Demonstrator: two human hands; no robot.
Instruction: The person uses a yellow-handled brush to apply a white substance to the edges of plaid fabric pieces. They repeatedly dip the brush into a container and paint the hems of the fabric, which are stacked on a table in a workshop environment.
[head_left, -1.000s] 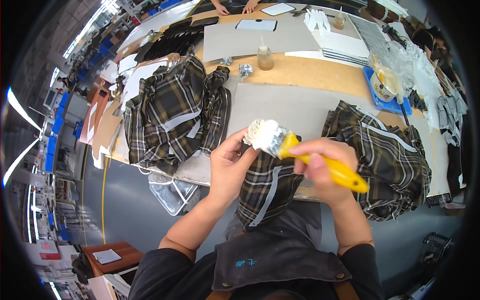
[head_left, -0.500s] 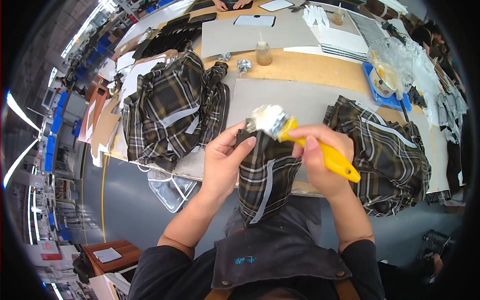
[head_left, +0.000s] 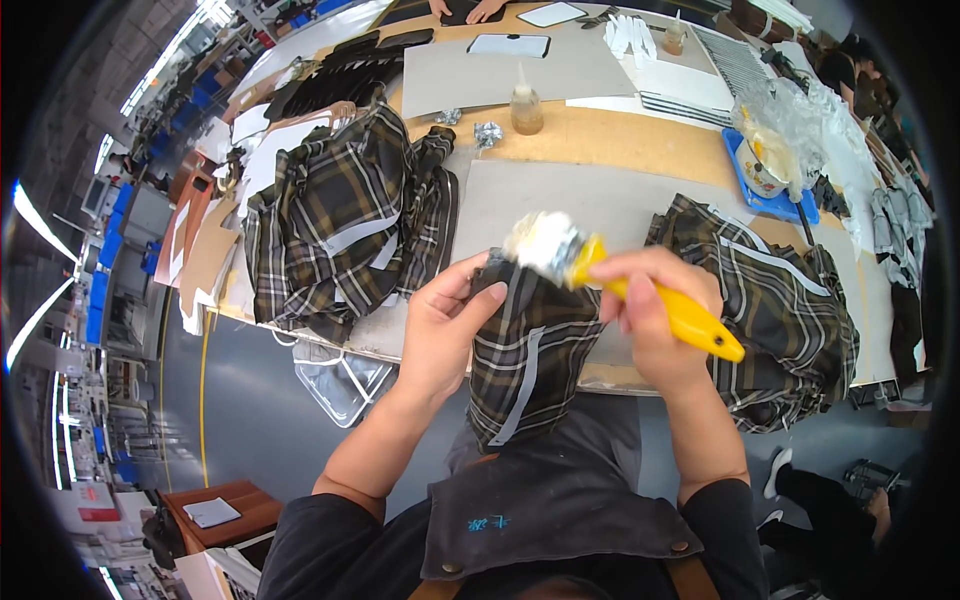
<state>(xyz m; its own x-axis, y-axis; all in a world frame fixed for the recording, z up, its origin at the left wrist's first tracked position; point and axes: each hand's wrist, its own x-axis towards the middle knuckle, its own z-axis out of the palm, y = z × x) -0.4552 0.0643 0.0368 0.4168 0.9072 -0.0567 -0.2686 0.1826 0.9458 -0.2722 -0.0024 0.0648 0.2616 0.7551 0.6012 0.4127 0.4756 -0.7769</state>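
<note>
My right hand [head_left: 662,310] is closed round the yellow handle of a brush [head_left: 690,325]. Thick white paste covers its bristles, which point left over the top of a dark plaid fabric piece [head_left: 520,350]. That piece hangs over the table's front edge, with a grey strip [head_left: 522,385] running down it. Thumb and fingers of my left hand [head_left: 450,315] pinch the fabric's upper left edge, just beside the bristles. The brush head hides part of the fabric's top, so I cannot tell whether they touch.
Plaid fabric piles lie at left [head_left: 340,215] and right [head_left: 770,310]. A paste tub [head_left: 762,170] stands in a blue tray [head_left: 788,207] at the back right. Beyond the grey board [head_left: 590,190] are a glue bottle [head_left: 526,108] and crumpled foil [head_left: 488,135]. Another person's hands [head_left: 470,12] are at the far edge.
My right hand and the brush have shifted slightly right. My left hand and the held fabric have moved a little left. At the lower right, another person's legs and shoes have come into view.
</note>
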